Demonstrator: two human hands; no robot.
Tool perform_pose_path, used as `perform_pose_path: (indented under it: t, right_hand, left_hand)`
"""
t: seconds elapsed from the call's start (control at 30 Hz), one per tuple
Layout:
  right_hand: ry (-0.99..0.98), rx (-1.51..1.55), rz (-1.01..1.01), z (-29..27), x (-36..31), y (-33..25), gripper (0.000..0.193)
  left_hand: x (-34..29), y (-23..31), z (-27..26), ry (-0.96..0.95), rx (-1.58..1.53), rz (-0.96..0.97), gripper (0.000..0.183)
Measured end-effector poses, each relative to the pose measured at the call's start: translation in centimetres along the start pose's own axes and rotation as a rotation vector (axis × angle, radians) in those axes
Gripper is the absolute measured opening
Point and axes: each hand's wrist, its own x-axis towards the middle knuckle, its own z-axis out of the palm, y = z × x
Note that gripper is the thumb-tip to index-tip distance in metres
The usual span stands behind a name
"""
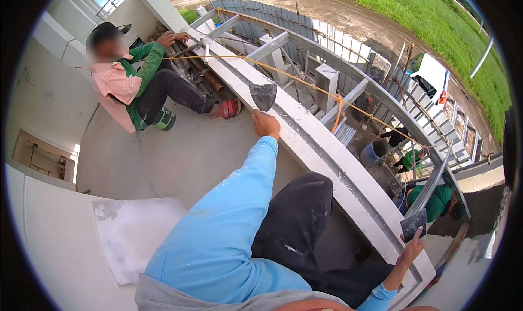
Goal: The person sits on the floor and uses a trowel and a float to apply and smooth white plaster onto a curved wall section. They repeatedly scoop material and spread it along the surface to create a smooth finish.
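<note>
Floor [147, 169]: grey; one green container [165, 120] and one red sandal [232, 107] rest on it. Rusty pipes [211, 80] lie beside the white, grooved ledge [348, 170].

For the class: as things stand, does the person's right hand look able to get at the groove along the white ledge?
Probably yes: the right hand, holding a flat dark blade, appears close to the white ledge, and nothing visible blocks its way to the groove.

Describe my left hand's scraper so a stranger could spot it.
Find the long white grooved ledge running diagonally. Against its upper half, the left hand holds a dark grey flat scraper. Unlike the squarer dark blade in the right hand, it flares toward its top edge.
</note>
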Motion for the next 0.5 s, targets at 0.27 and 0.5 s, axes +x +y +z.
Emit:
perform_pose_path:
  t: [0.27,0.5]
  right_hand:
    - [-0.053,-0.098,-0.020,-0.8,1.1,1.6,0.040]
    - [-0.038,-0.123,0.010,-1.4,1.8,2.7,0.043]
  left_hand:
    - [0.0,-0.2,0.3,0.024,-0.010,0.000,0.030]
    - [0.2,0.2,0.1,0.004,0.000,-0.020,0.033]
